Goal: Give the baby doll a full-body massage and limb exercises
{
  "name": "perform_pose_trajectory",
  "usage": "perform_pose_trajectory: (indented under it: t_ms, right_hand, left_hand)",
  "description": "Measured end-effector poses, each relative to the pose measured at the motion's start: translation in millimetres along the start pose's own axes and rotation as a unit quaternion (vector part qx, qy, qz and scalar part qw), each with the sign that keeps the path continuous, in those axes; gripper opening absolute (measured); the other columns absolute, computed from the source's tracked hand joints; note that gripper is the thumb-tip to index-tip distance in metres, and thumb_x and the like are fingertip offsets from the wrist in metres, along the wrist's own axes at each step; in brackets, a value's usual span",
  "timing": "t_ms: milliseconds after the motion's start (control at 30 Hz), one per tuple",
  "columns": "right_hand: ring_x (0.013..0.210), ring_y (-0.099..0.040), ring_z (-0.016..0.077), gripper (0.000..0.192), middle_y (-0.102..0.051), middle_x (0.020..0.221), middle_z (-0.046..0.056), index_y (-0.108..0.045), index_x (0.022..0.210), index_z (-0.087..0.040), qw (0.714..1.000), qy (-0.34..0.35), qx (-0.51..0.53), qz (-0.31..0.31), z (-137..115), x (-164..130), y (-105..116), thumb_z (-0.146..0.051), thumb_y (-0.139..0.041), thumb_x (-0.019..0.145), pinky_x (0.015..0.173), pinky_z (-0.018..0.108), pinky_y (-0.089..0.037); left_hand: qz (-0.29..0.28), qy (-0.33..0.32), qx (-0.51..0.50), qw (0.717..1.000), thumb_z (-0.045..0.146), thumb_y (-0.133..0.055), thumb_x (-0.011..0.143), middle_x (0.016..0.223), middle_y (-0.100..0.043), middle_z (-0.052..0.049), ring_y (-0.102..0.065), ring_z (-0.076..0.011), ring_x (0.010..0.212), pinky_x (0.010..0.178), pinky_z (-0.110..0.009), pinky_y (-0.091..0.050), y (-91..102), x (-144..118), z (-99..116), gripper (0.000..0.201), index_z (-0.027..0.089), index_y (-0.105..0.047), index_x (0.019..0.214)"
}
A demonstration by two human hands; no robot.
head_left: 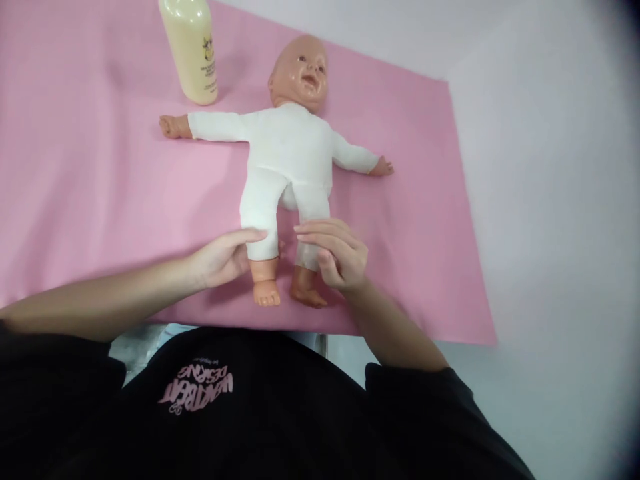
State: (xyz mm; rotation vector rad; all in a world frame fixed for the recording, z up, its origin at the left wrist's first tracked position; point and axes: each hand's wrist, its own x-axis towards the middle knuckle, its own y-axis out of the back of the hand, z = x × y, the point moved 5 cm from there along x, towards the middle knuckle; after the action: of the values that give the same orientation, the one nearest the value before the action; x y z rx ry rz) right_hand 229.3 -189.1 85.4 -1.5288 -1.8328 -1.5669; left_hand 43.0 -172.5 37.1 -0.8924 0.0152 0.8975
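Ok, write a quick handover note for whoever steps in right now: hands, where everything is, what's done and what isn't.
Left hand: open, fingertips against the lower left-side leg of the plastic baby doll in the white cloth suit.
Right hand: fingers curled loosely around the doll's other lower leg, just above the foot.
Doll: face up, arms spread, on the pink mat covering the white table.
Cream-coloured plastic bottle: upright on the mat beside the doll's arm, untouched.
Done: doll laid out flat. Left: suit is on; bottle unused.
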Motion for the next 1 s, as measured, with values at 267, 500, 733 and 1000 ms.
perform_pose_trajectory:
  t_ms: [267,500,733,1000]
  right_hand:
    - [0.158,-0.032,0.0343,0.074,-0.035,0.165,0.015,-0.036,0.155,-0.031,0.949,-0.295,-0.113,-0.015,38.7,-18.1,-8.7,-0.048,-0.07,0.092,0.126,0.066,-0.036]
    - [0.166,-0.016,0.0319,0.09,-0.017,0.171,0.017,-0.02,0.16,-0.027,0.934,-0.344,-0.076,-0.059,46.0,-30.7,-17.1,-0.044,-0.073,0.089,0.13,0.061,-0.032]
    - [0.163,-0.024,0.0352,0.091,-0.021,0.17,0.018,-0.026,0.158,-0.025,0.922,-0.383,-0.056,-0.014,40.1,-24.9,-10.9,-0.037,-0.076,0.083,0.13,0.054,-0.036]
    - [0.16,-0.028,0.0328,0.091,-0.012,0.174,0.011,-0.022,0.157,-0.033,0.902,-0.429,0.042,0.028,30.1,-14.8,-3.0,-0.033,-0.077,0.085,0.131,0.057,-0.035]
  left_hand:
    - [0.133,-0.068,0.041,0.988,0.027,-0.078,0.082,0.106,-0.073,-0.006,-0.068,-0.0252,0.108,0.099,-0.037,-0.056,9.1,1.0,11.7,0.042,0.017,-0.064,0.12]
    - [0.185,-0.245,0.218,0.926,0.028,-0.074,0.083,0.155,-0.046,-0.008,-0.03,-0.0288,0.156,0.126,-0.045,-0.035,14.5,-5.4,31.6,0.074,0.031,-0.039,0.148]
    - [0.013,-0.279,0.494,0.824,0.031,-0.073,0.085,0.126,-0.069,-0.009,-0.047,-0.0323,0.144,0.133,-0.055,-0.013,-10.9,-20.1,32.2,0.03,0.026,-0.068,0.114]
    - [-0.179,-0.41,0.712,0.541,0.033,-0.048,0.103,0.104,-0.078,-0.005,-0.068,-0.0225,0.108,0.133,-0.055,-0.012,-24.5,-24.0,12.7,0.027,0.022,-0.073,0.103]
